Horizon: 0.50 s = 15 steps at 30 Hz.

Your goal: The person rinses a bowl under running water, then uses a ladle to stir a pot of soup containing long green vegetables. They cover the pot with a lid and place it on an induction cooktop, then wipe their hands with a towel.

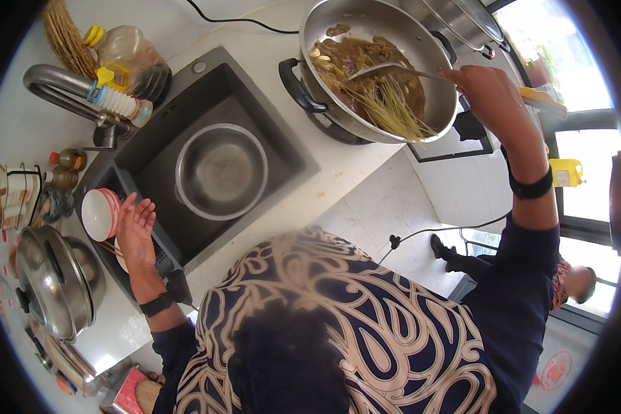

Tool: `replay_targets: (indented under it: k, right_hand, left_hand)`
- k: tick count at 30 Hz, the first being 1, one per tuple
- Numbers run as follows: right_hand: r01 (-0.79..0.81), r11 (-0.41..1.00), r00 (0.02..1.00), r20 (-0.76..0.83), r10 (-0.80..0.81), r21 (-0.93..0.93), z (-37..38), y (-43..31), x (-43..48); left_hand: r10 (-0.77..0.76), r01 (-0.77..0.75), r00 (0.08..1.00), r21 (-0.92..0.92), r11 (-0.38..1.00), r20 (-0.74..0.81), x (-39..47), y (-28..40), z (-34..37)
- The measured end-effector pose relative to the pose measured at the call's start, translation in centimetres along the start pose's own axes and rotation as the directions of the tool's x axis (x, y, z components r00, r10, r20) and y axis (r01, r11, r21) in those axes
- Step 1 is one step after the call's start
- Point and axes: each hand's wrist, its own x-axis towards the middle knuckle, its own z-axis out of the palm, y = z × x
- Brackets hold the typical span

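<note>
My right hand [489, 98] grips the handle of a metal spatula or ladle [380, 70]. Its head rests in brown stewed food [365, 52] inside a wide stainless steel pot [440, 111] with black side handles. Pale garlic cloves [318, 56] show at the food's edge. Thin, straight yellow-green strands [393, 108], which look like noodles, fan out against the near wall. Over the sink's left end, my left hand [137, 230] is raised with fingers apart and nothing in it. Close beside it are stacked white bowls with red patterned outsides [97, 215]; whether they touch is unclear.
A metal basin [222, 173] sits in the dark sink [290, 155], below a faucet [67, 85]. A large plastic jug [134, 57] stands behind. Lidded steel pots [57, 279] occupy the left counter. A cable [445, 227] hangs at right; another person [564, 279] is beyond it.
</note>
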Motion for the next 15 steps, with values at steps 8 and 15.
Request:
replay_targets:
  k: [8,15]
  right_hand:
    - [-0.165,0.981,0.983,0.098,0.155,0.100,-5.0,1.5,-5.7]
    - [-0.043,0.999,0.994,0.101,0.043,0.000,-2.2,-1.0,-3.6]
  left_hand:
    - [0.000,-0.001,1.000,0.037,0.999,0.023,0.0,0.2,1.6]
    - [0.007,-0.008,0.999,0.038,0.999,0.048,-0.4,0.2,2.1]
